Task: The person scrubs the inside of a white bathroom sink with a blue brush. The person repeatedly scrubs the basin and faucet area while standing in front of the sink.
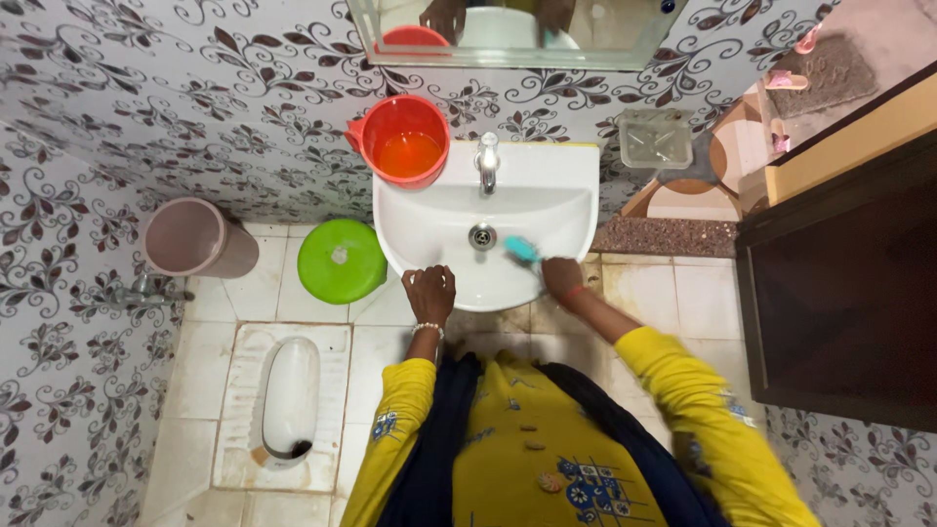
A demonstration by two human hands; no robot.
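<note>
A white wash basin [547, 185] hangs on the patterned wall, with a chrome tap [487, 161] at its back and a drain [481, 236] in the bowl. My right hand [560, 276] holds a teal scrub brush [521, 250] against the inside of the bowl, near the front right. My left hand [429, 292] rests on the basin's front left rim, fingers curled over the edge. A red mug [402, 141] with liquid in it stands on the basin's back left corner.
A green bucket lid [341, 260] sits on the floor left of the basin, a pinkish bin [195, 238] farther left. A squat toilet pan [289, 395] is set in the tiled floor. A dark wooden door [839, 283] stands at right. A mirror [512, 29] hangs above.
</note>
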